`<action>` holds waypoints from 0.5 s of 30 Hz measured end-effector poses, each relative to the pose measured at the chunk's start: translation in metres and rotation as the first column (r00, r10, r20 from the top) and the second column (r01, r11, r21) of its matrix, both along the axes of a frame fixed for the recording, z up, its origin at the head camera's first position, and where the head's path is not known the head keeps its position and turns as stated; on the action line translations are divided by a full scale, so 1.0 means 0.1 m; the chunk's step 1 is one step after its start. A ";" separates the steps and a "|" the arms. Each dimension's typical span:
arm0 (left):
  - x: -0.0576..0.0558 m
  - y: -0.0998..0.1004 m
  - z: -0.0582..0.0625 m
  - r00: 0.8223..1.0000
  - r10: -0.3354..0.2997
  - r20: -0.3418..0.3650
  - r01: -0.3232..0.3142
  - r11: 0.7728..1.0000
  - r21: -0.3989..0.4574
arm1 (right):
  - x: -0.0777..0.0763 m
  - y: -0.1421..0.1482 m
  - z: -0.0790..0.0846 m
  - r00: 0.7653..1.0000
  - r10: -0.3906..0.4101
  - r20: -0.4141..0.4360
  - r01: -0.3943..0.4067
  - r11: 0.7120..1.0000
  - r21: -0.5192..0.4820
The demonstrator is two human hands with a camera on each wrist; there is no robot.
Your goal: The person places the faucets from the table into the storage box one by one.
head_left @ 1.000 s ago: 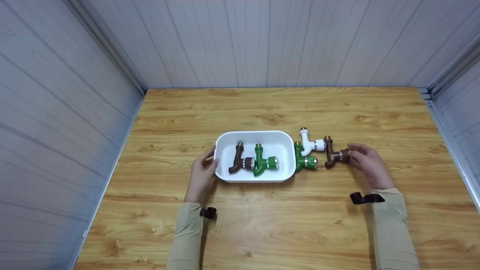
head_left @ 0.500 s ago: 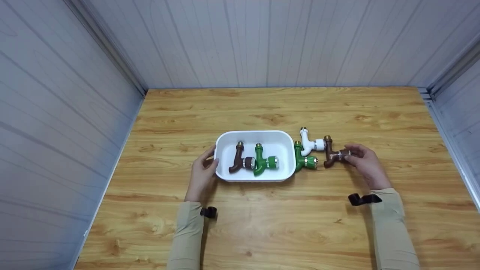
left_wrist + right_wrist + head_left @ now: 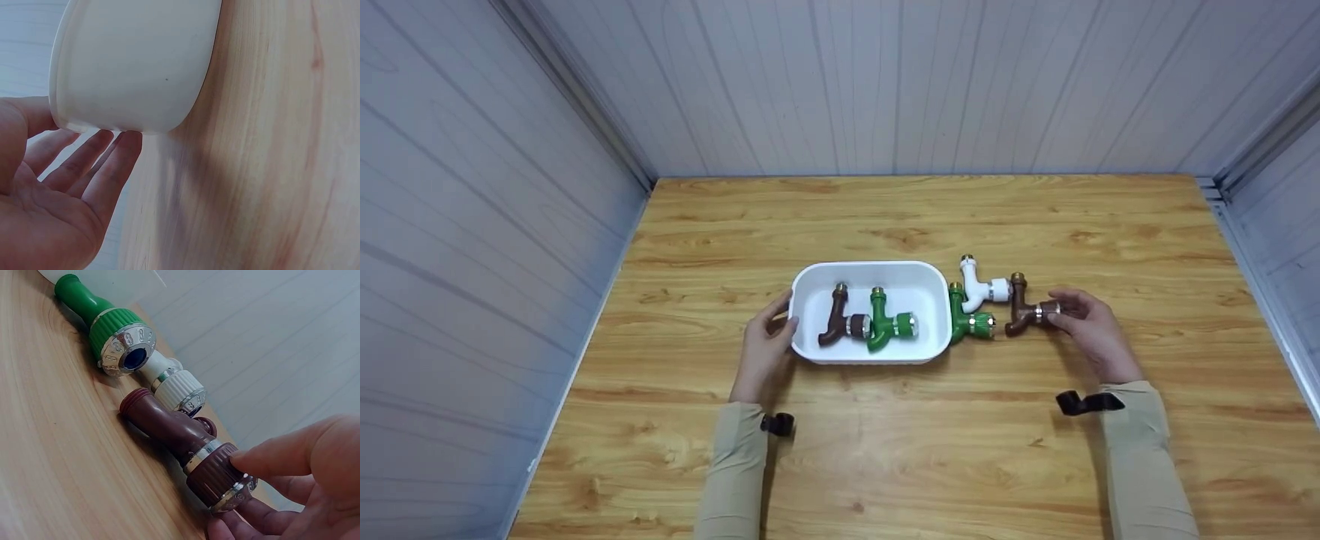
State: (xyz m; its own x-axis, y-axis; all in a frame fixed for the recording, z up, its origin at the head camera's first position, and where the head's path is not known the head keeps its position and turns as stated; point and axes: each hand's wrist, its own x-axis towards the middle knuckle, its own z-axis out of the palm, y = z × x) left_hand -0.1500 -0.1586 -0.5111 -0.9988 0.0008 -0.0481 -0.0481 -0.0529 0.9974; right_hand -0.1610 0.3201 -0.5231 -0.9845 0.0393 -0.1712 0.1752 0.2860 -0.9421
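Observation:
A white plastic tub [image 3: 870,361] stands on the table, holding a brown tap [image 3: 836,319] and a green tap [image 3: 879,319] side by side. At its left end is my left hand [image 3: 765,349]; in the left wrist view the fingertips [image 3: 132,140] press the outer wall and the thumb lies at the rim. My right hand [image 3: 1095,334] pinches the ribbed knob of another brown tap [image 3: 169,427] between thumb and fingers. That tap lies right of the tub. A second green tap [image 3: 960,322] touches or nearly touches the tub's right wall, and a white tap [image 3: 975,289] lies beside it.
The wood-grain table [image 3: 885,450] spreads around the tub. Pale panel walls [image 3: 855,90] enclose its back and both sides. Black wrist mounts [image 3: 1087,403] sit on both sleeves.
My right hand has moved slightly left and come to grip the brown tap's knob. That tap has turned a little, its spout shifting left. The left hand and tub stay put.

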 end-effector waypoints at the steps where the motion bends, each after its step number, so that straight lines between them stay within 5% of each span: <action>1: 0.00 0.00 0.00 1.000 0.000 0.000 0.000 1.000 0.000 | 0.00 0.00 0.00 1.000 0.000 0.001 0.000 1.000 -0.009; 9: 0.00 -0.01 0.04 0.993 -0.023 -0.118 0.009 0.993 -0.118 | 0.01 0.01 0.03 0.997 0.001 0.073 0.006 0.995 -0.103; 15: 0.00 -0.02 0.03 0.994 -0.031 -0.106 0.017 0.992 -0.125 | 0.01 0.01 0.03 0.998 -0.012 0.066 0.018 0.995 -0.097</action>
State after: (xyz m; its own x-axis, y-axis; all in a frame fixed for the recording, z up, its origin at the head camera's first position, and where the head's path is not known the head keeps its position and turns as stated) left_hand -0.1504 -0.1604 -0.5080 -0.9980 0.0255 0.0578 0.0595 0.0707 0.9957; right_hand -0.1600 0.3207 -0.5204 -0.9706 0.0340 -0.2384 0.2404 0.1906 -0.9518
